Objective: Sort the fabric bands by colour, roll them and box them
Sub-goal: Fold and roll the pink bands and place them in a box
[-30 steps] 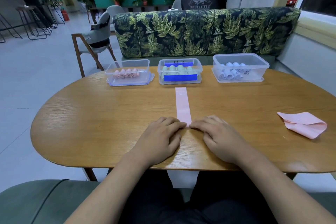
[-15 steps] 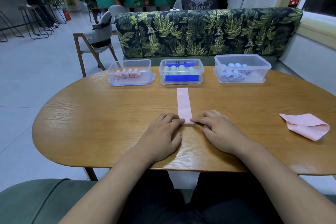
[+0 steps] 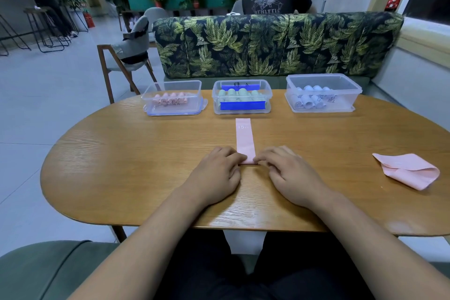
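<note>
A pink fabric band lies flat on the wooden table, pointing away from me. Its near end is rolled up under my fingertips. My left hand and my right hand sit side by side, fingers curled onto the roll from either side. Along the far edge stand three clear boxes: the left box holds pink rolls, the middle box green rolls, the right box pale blue rolls. A second pink band lies crumpled at the right.
A leaf-patterned sofa backs the table's far side, with a person seated behind it. A wooden chair stands at the far left. My legs are under the near table edge.
Both hands have moved forward, away from me, rolling the band's near end up. The flat part of the band is shorter than a second ago.
</note>
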A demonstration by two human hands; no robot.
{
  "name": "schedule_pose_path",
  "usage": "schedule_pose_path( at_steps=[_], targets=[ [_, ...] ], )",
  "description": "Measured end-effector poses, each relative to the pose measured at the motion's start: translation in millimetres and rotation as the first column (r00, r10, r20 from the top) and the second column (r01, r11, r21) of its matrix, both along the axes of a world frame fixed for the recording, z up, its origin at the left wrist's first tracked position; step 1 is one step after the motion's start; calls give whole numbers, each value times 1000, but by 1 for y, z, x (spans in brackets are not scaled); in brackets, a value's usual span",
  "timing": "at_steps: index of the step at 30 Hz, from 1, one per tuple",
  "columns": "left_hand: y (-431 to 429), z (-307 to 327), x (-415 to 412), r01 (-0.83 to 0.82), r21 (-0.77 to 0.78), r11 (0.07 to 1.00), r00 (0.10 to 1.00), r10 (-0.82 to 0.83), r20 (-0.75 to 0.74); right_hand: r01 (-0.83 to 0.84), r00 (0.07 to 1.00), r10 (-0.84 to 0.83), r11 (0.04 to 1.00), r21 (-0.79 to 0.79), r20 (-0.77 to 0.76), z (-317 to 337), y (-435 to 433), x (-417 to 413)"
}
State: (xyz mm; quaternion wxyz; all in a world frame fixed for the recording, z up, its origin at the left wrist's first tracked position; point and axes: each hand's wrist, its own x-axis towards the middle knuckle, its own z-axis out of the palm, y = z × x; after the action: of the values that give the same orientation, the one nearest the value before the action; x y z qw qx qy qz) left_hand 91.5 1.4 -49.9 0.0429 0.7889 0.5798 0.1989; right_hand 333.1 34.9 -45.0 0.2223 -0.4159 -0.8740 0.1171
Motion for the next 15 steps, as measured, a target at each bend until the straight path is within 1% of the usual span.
schedule_pose_path(
  at_steps=[3, 9, 15],
  targets=[
    [2, 1, 1, -10, -3, 1000, 1000, 10, -2, -26, 999, 27, 999, -18, 35, -1, 4, 1],
    [3, -1, 3, -26, 20, 999, 1000, 26, -15, -28, 1000, 28, 998, -59, 0, 2, 17, 1],
    [3, 0, 2, -13, 30, 999, 1000, 13, 22, -27, 999, 25, 993, -114, -21, 7, 29, -1]
  ],
)
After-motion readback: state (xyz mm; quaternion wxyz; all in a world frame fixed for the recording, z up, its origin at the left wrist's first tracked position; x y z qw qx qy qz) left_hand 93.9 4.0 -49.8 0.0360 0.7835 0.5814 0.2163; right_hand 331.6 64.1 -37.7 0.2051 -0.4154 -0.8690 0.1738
